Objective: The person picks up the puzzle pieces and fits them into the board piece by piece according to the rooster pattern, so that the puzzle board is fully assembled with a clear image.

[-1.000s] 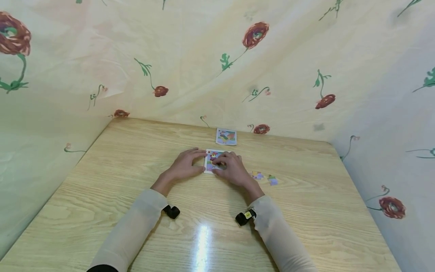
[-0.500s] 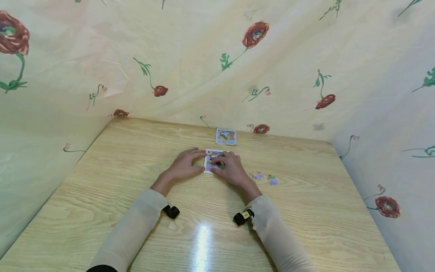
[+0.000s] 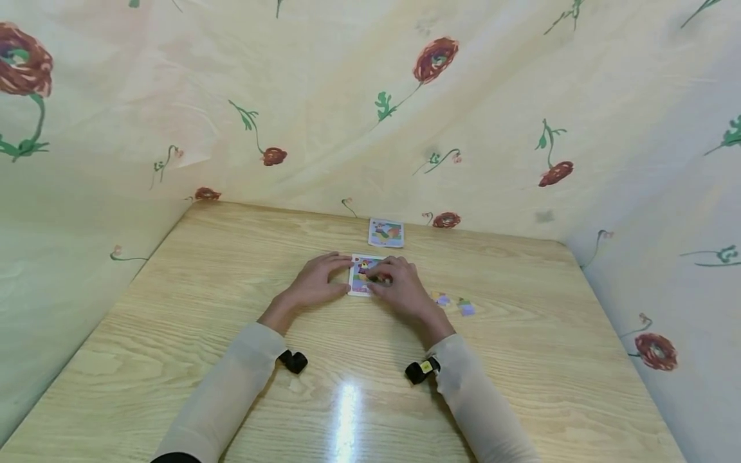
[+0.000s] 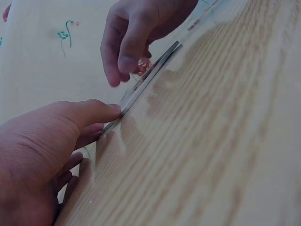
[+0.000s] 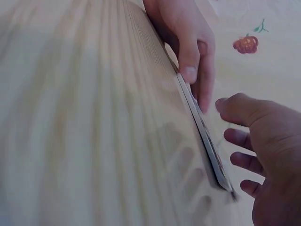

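Note:
A small square picture-puzzle board (image 3: 361, 265) with a white border and a bright printed bird lies on the table in the head view. My left hand (image 3: 315, 281) holds its left side, the thumb at the near corner and the fingertips at the far one. In the left wrist view that thumb presses the board's edge (image 4: 149, 77). Over the right half of the board hovers my right hand (image 3: 398, 289), hiding part of the picture. The right wrist view shows its fingers (image 5: 240, 137) spread and loosely bent, with nothing between them, just off the board.
To the right of my right hand lie loose puzzle pieces, a yellow and purple one (image 3: 442, 299) and a green and purple one (image 3: 466, 307). Beyond the board sits a matching picture card (image 3: 386, 233). A flower-printed cloth (image 3: 324, 116) backs the wooden table (image 3: 278, 411).
My right hand has shifted slightly right over the board, uncovering a little more of the picture. The left hand keeps its hold on the board's left side.

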A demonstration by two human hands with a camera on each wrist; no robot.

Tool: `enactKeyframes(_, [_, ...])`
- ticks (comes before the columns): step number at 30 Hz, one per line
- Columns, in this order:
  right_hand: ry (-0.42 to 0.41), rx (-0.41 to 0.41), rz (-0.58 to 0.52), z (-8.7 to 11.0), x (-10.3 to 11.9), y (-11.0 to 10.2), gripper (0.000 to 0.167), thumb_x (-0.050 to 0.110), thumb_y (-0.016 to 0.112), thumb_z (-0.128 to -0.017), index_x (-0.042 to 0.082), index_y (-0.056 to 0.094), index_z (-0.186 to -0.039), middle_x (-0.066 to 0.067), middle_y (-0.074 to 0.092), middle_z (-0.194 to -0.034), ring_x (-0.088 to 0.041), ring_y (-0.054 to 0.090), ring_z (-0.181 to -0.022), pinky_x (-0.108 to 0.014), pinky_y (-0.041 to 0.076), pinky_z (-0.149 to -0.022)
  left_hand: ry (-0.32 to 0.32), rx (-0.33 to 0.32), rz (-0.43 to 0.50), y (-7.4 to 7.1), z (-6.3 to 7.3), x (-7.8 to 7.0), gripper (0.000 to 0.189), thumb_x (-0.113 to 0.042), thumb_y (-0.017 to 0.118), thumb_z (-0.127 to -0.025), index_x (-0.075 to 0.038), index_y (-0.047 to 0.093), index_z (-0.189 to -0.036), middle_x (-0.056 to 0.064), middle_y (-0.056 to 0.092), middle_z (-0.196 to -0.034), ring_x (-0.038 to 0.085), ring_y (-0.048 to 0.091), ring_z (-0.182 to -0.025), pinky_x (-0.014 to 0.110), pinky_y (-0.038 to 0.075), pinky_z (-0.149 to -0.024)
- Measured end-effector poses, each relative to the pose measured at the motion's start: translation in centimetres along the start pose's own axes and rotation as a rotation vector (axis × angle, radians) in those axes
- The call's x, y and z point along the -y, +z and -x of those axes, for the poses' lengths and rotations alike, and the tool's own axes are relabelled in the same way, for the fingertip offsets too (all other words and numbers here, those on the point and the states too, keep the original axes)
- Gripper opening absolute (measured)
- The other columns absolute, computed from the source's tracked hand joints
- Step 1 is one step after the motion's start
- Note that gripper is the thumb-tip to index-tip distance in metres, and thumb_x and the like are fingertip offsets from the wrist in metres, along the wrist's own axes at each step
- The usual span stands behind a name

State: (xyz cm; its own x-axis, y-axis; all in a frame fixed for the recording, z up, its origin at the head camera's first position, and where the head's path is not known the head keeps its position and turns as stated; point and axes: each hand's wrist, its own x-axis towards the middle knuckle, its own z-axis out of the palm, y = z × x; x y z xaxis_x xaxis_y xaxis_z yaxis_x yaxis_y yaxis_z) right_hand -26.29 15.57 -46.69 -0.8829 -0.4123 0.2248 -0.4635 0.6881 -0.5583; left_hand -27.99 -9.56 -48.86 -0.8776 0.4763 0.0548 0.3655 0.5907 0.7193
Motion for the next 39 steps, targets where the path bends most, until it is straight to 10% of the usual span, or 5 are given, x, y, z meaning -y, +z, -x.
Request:
enactKeyframes(13, [-0.024, -0.108, 0.073, 5.7, -4.7, -5.2, 0.018, 0.014, 0.081, -0.087, 0.008, 0.081, -0.105, -0.013, 0.073, -0.109, -0.033, 0.058, -0.099, -0.049, 0.04, -0.087, -0.011, 0.012, -0.01, 0.2, -0.3, -0.3, 0.06, -0.037, 0.068, -0.096, -0.023, 0.053, -0.152, -0.008, 0.045, -0.163, 0.025, 0.024, -0.16, 0.062, 0.016, -0.129])
enactKeyframes(22, [0.1, -0.039, 0.055, 9.0, -7.9, -8.2, 0.023, 0.019, 0.079, -0.091, 0.011, 0.079, -0.113, -0.011, 0.069, -0.117, -0.033, 0.054, -0.113, -0.056, 0.04, -0.097, -0.012, 0.004, -0.005, 0.0, -0.3, -0.2, 0.06, -0.037, 0.068, -0.096, -0.023, 0.054, -0.152, -0.008, 0.045, -0.162, 0.025, 0.024, -0.16, 0.063, 0.016, -0.128])
enactKeyframes(39, [0.134, -0.025, 0.035, 9.5, -9.5, -8.3, 0.023, 0.022, 0.079, -0.092, 0.016, 0.078, -0.114, -0.012, 0.067, -0.12, -0.03, 0.051, -0.108, -0.045, 0.031, -0.091, 0.001, -0.004, -0.019, 0.0, -0.3, -0.1, 0.061, -0.037, 0.067, -0.095, -0.023, 0.054, -0.152, -0.006, 0.045, -0.163, 0.027, 0.025, -0.16, 0.064, 0.014, -0.128])
